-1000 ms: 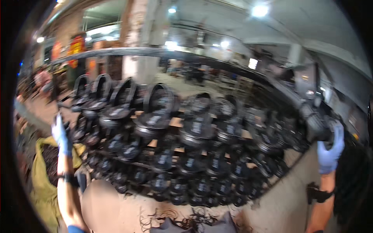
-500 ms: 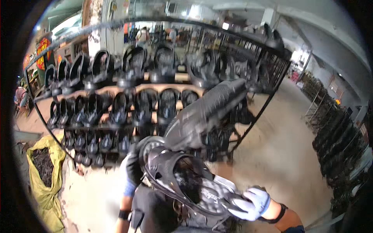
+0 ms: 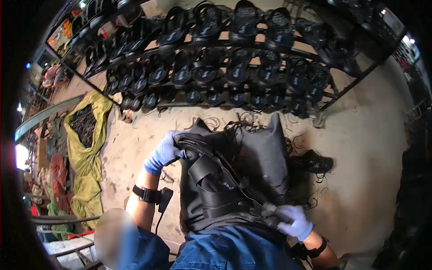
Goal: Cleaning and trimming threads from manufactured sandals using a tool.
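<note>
A black sandal (image 3: pixel 219 198) with wide straps lies slantwise over the dark apron (image 3: pixel 263 155) on my lap. My left hand (image 3: pixel 163 152), in a light blue and white glove with dark fingers, is closed round its far left end. The gloved right hand (image 3: pixel 295 222) is at the near right end, its fingers curled against a small dark grey piece (image 3: pixel 269 210). Blur hides whether that piece is part of the sandal or a separate thing.
A metal rack (image 3: pixel 355 85) with rows of black sandals (image 3: pixel 245 22) stands ahead. Left of me lies a yellow sack (image 3: pixel 83 173) filled with dark scraps. Thin black trimmings (image 3: pixel 247 126) litter the apron and floor. To the right is a black shoe (image 3: pixel 315 162).
My view has tilted down. The second shoe, seen in front of the rack beyond the sandal, is no longer at the hands. The sandal now lies lower, against my lap.
</note>
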A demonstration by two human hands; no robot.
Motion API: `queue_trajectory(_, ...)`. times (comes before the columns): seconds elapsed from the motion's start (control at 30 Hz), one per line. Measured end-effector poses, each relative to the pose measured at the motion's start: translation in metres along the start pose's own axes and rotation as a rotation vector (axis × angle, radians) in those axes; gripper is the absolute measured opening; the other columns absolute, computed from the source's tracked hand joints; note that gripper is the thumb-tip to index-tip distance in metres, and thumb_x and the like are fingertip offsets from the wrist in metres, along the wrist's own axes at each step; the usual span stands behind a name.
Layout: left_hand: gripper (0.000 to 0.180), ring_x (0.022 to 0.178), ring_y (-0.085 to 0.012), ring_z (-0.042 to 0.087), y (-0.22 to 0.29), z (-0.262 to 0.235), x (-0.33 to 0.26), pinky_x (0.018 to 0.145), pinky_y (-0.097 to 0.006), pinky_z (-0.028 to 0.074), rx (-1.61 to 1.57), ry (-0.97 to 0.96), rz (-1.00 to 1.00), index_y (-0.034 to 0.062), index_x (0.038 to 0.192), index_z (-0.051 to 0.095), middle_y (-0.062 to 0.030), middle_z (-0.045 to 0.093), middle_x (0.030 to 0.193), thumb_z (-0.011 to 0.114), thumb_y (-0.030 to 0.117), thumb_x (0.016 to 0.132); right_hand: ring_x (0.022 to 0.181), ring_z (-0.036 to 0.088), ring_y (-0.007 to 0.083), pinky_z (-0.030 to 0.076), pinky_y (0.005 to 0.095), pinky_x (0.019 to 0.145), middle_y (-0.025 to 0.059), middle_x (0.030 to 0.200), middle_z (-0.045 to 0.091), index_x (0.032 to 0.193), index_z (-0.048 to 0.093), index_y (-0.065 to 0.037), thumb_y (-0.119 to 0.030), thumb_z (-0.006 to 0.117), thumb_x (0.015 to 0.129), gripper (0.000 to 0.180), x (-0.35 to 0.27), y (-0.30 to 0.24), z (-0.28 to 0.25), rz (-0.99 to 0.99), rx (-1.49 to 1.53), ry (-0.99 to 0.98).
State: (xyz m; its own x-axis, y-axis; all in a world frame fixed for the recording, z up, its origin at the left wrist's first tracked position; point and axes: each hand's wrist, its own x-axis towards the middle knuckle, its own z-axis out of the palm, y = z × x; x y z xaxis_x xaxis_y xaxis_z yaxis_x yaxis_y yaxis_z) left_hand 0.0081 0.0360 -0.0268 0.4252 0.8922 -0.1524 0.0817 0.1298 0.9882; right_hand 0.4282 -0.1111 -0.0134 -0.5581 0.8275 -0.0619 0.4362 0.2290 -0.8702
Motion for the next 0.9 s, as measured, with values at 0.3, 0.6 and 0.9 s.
queue_trajectory(0.3, 0.049, 0.086, -0.0115, 0.063, -0.025, -0.003, -0.025, 0.081, -0.028, 0.051, 0.113, 0.302, 0.144, -0.0046, 0.101, 0.065, -0.0064, 0.070, 0.094, 0.083, 0.015, 0.060, 0.067, 0.060, 0.0332, 0.048, 0.0409, 0.060, 0.0123, 0.089, 0.060, 0.115, 0.064, -0.014, -0.016, 0.062, 0.077, 0.038, 0.118, -0.059, 0.012, -0.169, -0.311, 0.176)
queue_trajectory(0.6, 0.049, 0.088, -0.0104, 0.060, -0.030, 0.001, -0.038, 0.082, -0.027, 0.049, 0.179, 0.295, 0.085, -0.0025, 0.106, 0.065, -0.0052, 0.068, 0.096, 0.081, 0.012, 0.062, 0.062, 0.059, 0.0304, 0.047, 0.0412, 0.054, 0.0101, 0.083, 0.057, 0.104, 0.067, -0.015, -0.014, 0.064, 0.075, 0.029, 0.110, -0.028, 0.046, -0.171, -0.413, 0.118)
queue_trajectory(0.9, 0.049, 0.085, -0.0100, 0.060, -0.047, 0.003, -0.026, 0.082, -0.027, 0.049, 0.190, 0.341, 0.128, -0.0017, 0.105, 0.066, -0.0039, 0.069, 0.095, 0.081, 0.007, 0.060, 0.058, 0.057, 0.0313, 0.046, 0.0407, 0.052, 0.0104, 0.081, 0.055, 0.108, 0.066, -0.014, -0.013, 0.064, 0.075, 0.034, 0.115, -0.016, 0.048, -0.203, -0.434, 0.150)
